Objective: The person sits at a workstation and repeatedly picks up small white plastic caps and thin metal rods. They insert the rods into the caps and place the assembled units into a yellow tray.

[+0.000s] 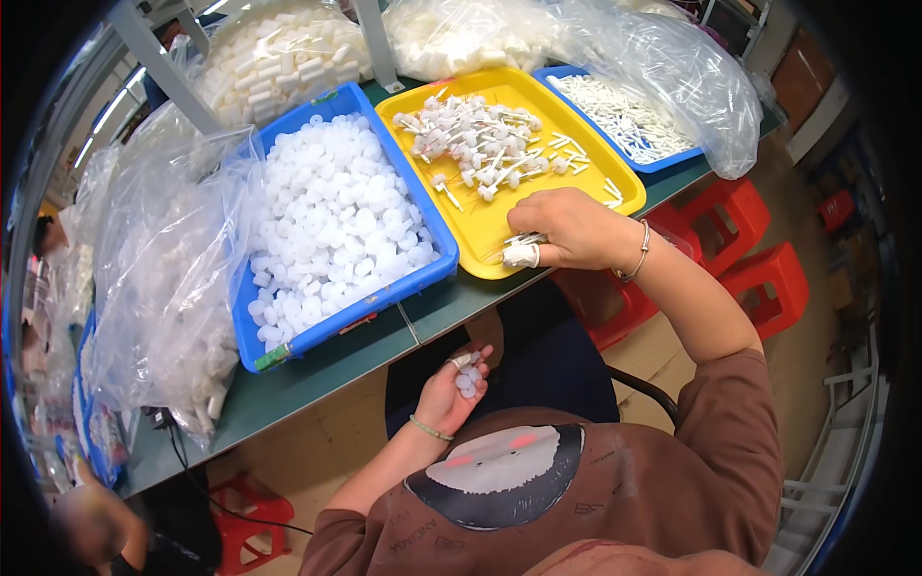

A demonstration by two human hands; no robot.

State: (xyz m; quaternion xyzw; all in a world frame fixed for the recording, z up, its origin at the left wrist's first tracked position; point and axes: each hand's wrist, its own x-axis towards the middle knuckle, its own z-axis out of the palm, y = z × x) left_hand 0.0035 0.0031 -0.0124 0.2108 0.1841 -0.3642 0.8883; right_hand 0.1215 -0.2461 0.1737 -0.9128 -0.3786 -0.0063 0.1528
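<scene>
My left hand (448, 398) is below the table edge, palm turned up, fingers curled round several small translucent white plastic caps (468, 382). White wrapping covers one of its fingertips. Over the near right rim of the yellow tray (485, 261), my right hand (572, 228) grips a bunch of thin white plastic sticks (527, 242); a white cover sits on one of its fingertips. In that tray lies a heap of white sticks with round caps (480, 139). Left of it, a blue tray (355, 317) is full of loose translucent caps (336, 211).
A second blue tray (663, 163) of white sticks, partly under a clear plastic bag (706, 86), stands at the right. Bags of white tubes (279, 62) line the back. Another clear bag (163, 259) lies at the left. Red stools (768, 283) stand beyond the table; another person (101, 523) sits lower left.
</scene>
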